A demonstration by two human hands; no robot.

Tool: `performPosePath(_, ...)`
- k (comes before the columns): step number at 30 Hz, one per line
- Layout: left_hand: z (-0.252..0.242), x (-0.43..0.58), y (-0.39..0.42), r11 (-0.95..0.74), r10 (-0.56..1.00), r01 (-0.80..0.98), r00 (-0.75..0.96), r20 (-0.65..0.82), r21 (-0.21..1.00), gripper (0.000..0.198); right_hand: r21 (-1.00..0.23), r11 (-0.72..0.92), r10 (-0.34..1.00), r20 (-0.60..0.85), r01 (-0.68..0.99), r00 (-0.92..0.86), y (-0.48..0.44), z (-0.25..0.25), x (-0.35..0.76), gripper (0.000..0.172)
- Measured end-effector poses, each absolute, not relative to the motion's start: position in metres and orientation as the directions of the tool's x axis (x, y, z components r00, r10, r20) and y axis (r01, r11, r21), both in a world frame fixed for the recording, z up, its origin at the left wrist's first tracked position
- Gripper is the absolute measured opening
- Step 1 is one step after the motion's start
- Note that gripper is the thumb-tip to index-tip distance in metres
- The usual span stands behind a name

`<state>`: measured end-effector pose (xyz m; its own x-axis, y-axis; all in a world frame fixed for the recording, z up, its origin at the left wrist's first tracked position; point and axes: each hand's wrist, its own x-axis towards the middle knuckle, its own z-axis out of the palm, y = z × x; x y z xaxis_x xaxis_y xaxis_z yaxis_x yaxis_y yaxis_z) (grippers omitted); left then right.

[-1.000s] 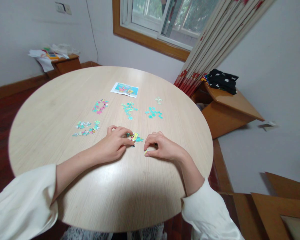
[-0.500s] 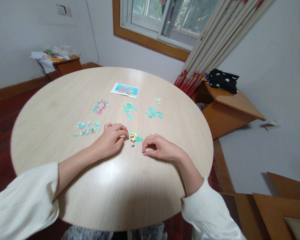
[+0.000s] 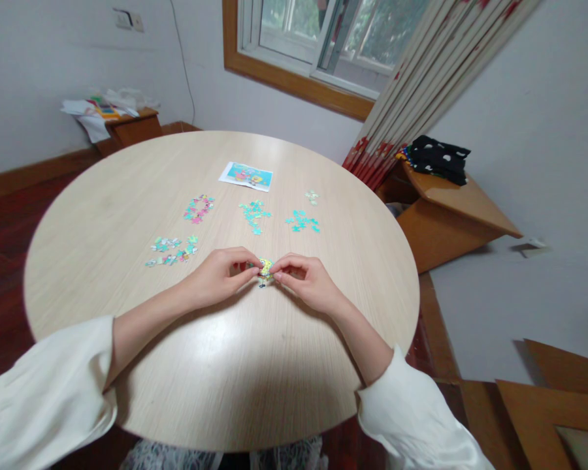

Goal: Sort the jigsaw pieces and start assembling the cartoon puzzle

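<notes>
A small joined patch of jigsaw puzzle pieces [image 3: 266,267], mostly yellow with a cartoon face, is between my two hands near the middle of the table. My left hand [image 3: 228,274] pinches its left edge with thumb and fingertips. On the opposite edge, the thumb and fingers of my right hand [image 3: 306,279] are closed in the same way. Fingertips cover both sides of the patch, so only its centre and a little of its lower end show. Whether it is lifted off the table, I cannot tell.
Loose puzzle pieces lie in groups on the round table [image 3: 215,391]: white-teal [image 3: 171,251], pink [image 3: 198,208], teal [image 3: 253,215], more teal [image 3: 302,220], and pale ones [image 3: 312,196]. A printed picture sheet [image 3: 247,176] lies behind them. Beyond the right edge stands a wooden cabinet [image 3: 451,215].
Both hands have come together on the yellow patch. My right hand moved left and slightly up to its right edge; my left hand closed on its left edge.
</notes>
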<state>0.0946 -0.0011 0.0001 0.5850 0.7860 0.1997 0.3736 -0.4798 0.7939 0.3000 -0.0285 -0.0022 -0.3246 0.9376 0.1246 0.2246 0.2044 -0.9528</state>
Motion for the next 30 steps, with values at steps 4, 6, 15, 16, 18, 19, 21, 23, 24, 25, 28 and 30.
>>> performPosePath(4,-0.001,0.098,-0.003,-0.384,0.808,0.367,0.578,0.115,0.847,0.028,-0.995,0.065,0.968,0.043,0.081,-0.248,-0.028,-0.007,0.293,0.012)
performPosePath(6,-0.001,0.099,-0.003,-0.338,0.814,0.357,0.575,0.08,0.871,0.027,-0.999,0.014,0.971,0.004,0.042,-0.24,-0.028,-0.009,0.29,0.014)
performPosePath(15,0.004,0.093,0.003,-0.313,0.839,0.495,0.544,-0.007,0.81,0.027,-0.933,0.21,0.968,0.156,0.291,-0.198,-0.028,-0.017,0.289,0.008)
performPosePath(16,0.003,0.093,0.004,-0.33,0.843,0.522,0.537,-0.003,0.787,0.026,-0.891,0.272,0.957,0.209,0.363,-0.202,-0.028,-0.017,0.29,0.008)
performPosePath(18,0.0,0.094,0.004,-0.376,0.847,0.557,0.53,0.032,0.741,0.022,-0.808,0.366,0.928,0.28,0.462,-0.245,-0.029,-0.016,0.292,0.01)
performPosePath(19,-0.002,0.094,0.004,-0.402,0.845,0.564,0.532,0.054,0.722,0.021,-0.778,0.396,0.915,0.295,0.488,-0.274,-0.029,-0.015,0.292,0.012)
performPosePath(21,-0.006,0.094,0.004,-0.445,0.834,0.564,0.544,0.093,0.696,0.02,-0.739,0.426,0.901,0.295,0.522,-0.318,-0.03,-0.014,0.292,0.013)
performPosePath(23,-0.009,0.094,0.003,-0.471,0.827,0.568,0.55,0.115,0.675,0.02,-0.718,0.429,0.899,0.281,0.549,-0.335,-0.031,-0.013,0.293,0.013)
performPosePath(24,-0.01,0.094,0.003,-0.48,0.826,0.572,0.55,0.123,0.665,0.019,-0.71,0.429,0.899,0.274,0.558,-0.341,-0.031,-0.013,0.293,0.013)
performPosePath(25,-0.011,0.095,0.002,-0.486,0.824,0.577,0.552,0.126,0.656,0.019,-0.704,0.43,0.898,0.268,0.566,-0.35,-0.031,-0.013,0.293,0.013)
performPosePath(28,-0.012,0.095,0.002,-0.49,0.821,0.588,0.559,0.114,0.643,0.017,-0.682,0.447,0.887,0.253,0.579,-0.386,-0.031,-0.013,0.293,0.012)
performPosePath(30,-0.012,0.096,0.002,-0.486,0.821,0.593,0.561,0.103,0.642,0.017,-0.668,0.455,0.881,0.244,0.588,-0.405,-0.031,-0.013,0.293,0.011)
